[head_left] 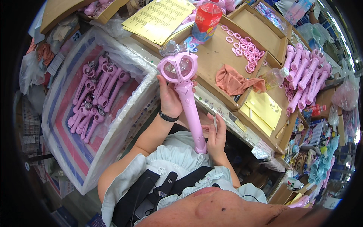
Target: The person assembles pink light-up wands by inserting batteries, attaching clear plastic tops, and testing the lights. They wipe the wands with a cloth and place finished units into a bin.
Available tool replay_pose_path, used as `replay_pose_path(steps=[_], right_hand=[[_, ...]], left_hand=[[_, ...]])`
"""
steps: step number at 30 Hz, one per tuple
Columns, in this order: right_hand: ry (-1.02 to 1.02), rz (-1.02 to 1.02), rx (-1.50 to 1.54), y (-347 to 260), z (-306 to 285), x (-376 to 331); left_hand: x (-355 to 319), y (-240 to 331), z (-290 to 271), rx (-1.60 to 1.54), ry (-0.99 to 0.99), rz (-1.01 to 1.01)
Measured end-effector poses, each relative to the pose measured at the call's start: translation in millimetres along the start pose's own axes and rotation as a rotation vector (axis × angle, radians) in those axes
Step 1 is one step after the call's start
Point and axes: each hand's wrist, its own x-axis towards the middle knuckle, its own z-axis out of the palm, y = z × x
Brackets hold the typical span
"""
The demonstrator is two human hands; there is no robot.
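Observation:
My left hand, with a black band at the wrist, is closed around the neck of a pink toy wand. The wand's round head has a clear faceted piece in its middle and a silvery crown on top. It slants down toward my lap, handle end lowest. Beside the handle, my right hand pinches a slim pointed metal tool with its tip upward; its exact kind is too small to tell. Whether the right fingers also touch the wand handle I cannot tell.
A plastic-lined crate at left holds several pink wands. On the table are a cardboard tray with pink rings, an orange cloth, a red-labelled bottle, yellow sheets and, at right, stacked pink wand parts.

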Motion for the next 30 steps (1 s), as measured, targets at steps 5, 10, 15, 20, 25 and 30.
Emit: replay_pose_path(steps=[5,10,15,20,25,30], right_hand=[[-0.07,0.016,-0.01,-14.4,-10.5,15.2],[0.036,-0.266,-0.017,-60.4,-21.7,40.1],[-0.061,-0.448,-0.466,-109.4,-22.8,57.8],[-0.114,-0.511,-0.593,-126.1,-37.8,59.0],[-0.273,-0.136,-0.177,-111.6,-51.5,49.6],[-0.759,0.568,0.629,-90.9,-77.5,46.9]], left_hand=[[-6.4,4.6,-9.4,0.034,-0.127,0.092],[-22.8,6.8,-23.3,0.296,-0.277,0.224],[-29.6,14.8,-19.1,0.592,-0.413,0.262],[-48.2,24.8,-11.8,0.114,0.073,-0.348],[-44.2,21.7,-8.2,0.716,-0.858,0.467],[-57.2,28.4,-7.4,0.93,-0.99,0.514]])
